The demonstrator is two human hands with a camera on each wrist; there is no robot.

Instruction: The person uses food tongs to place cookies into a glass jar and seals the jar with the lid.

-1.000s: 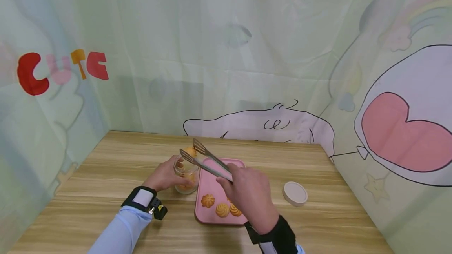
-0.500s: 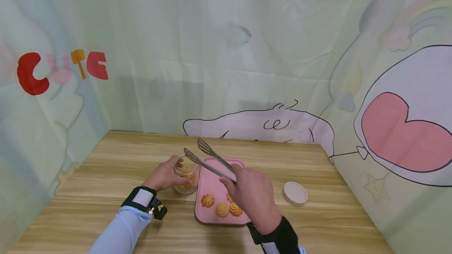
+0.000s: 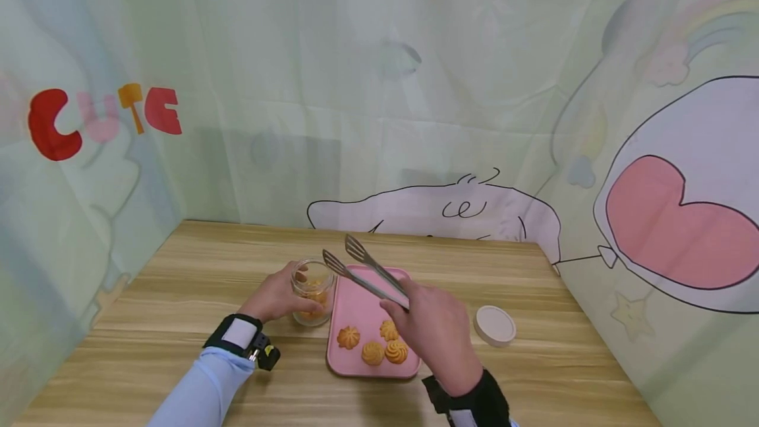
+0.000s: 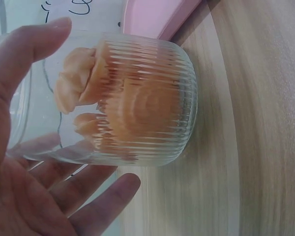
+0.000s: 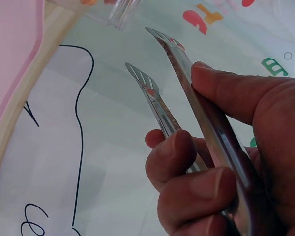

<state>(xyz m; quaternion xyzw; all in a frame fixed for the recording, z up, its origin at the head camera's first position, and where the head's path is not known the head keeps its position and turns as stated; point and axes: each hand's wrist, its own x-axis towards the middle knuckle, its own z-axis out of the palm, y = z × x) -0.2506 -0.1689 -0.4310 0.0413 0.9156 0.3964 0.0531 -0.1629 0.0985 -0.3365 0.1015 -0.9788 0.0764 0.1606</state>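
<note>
My left hand [image 3: 281, 296] holds a clear glass jar [image 3: 311, 282] upright on the table, thumb on the near side and fingers behind. Ribbed glass shows in the left wrist view, with several cookies [image 4: 137, 105] piled inside the jar [image 4: 152, 152]. My right hand [image 3: 429, 325] grips metal tongs [image 3: 370, 272] above the pink tray [image 3: 356, 308]. Their slotted tips stand apart with nothing between them, to the right of the jar's mouth. In the right wrist view, curled fingers and thumb wrap the tongs [image 5: 206, 123]. Several piped cookies [image 3: 372, 352] lie at the tray's near end.
A round white lid [image 3: 495, 325] lies on the wooden table [image 3: 551, 374], right of the tray. A printed cloth backdrop [image 3: 379, 117] stands along the table's back and sides.
The cookie between the tong tips at the jar's mouth has been let go and is now in the jar. My right hand and the tongs have moved right; my left hand stays put.
</note>
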